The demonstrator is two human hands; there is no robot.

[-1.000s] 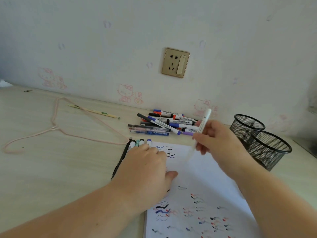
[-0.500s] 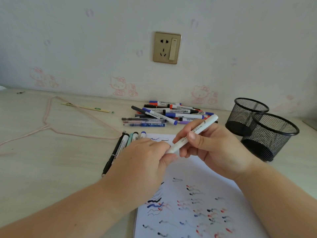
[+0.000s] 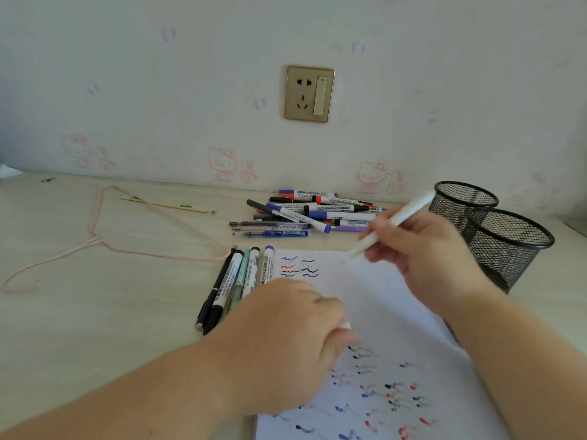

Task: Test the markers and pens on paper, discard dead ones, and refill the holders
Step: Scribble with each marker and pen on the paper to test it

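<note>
My right hand grips a white pen, tip down just above the top of the white paper. My left hand rests on the paper's left edge, closed on a small white cap that barely shows. Blue, black and red squiggles mark the paper's top left. Several tested markers lie in a row beside the paper's left edge. A pile of markers and pens lies behind the paper by the wall. Two black mesh holders stand at the right.
A pink wire hanger and a thin wooden stick lie on the wooden table at the left. A brass wall socket is on the wall behind. The table's right edge is near the holders.
My hands pulled apart from the white pen: the left came away with the cap, and the right swung the pen tip down toward the top of the paper.
</note>
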